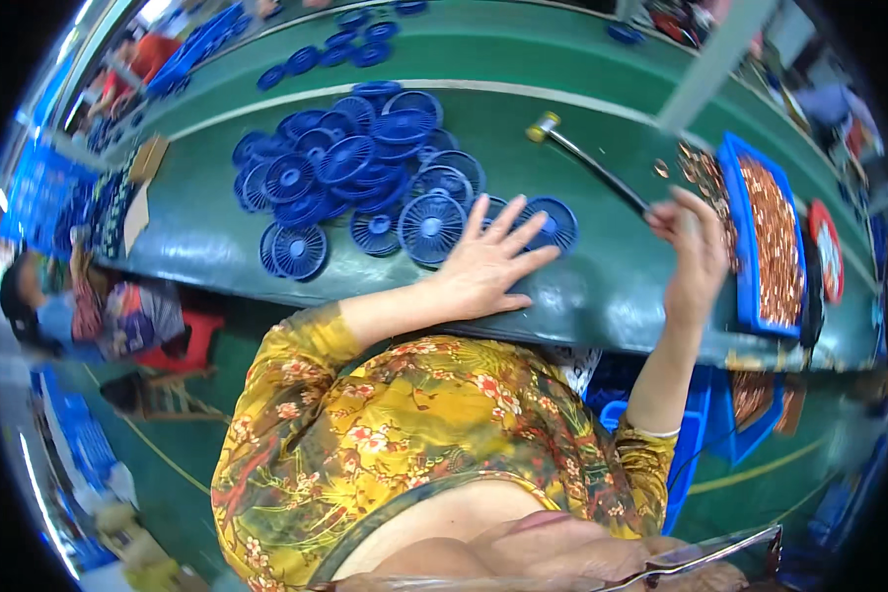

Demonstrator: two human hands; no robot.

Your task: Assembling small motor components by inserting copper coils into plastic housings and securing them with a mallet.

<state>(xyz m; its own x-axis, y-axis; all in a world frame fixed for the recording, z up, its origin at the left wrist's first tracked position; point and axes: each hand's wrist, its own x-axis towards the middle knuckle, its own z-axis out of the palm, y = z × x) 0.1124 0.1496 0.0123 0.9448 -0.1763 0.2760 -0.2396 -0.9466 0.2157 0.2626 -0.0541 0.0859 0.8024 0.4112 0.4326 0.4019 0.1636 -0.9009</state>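
My left hand [493, 259] lies palm down on the green tabletop, fingers spread. Its fingertips overlap a blue round fan grille [560, 225], and another blue grille [432, 227] sits just left of it. My right hand [693, 242] is bent up over the table at the right, its fingers curled and a little blurred. Whatever is inside those fingers cannot be made out. A hammer [602, 170] with a dark handle and a yellowish head slants across the table. Its handle end meets my right fingertips; whether they grip it is unclear.
Many blue grilles [350, 158] are heaped left of centre. At the right, a blue tray [750, 237] holds small copper-coloured pieces, with loose ones [701, 173] beside it. Beyond it stands a red round container [826, 252]. A metal post [720, 64] rises at the far side. A person [54, 306] sits at the left.
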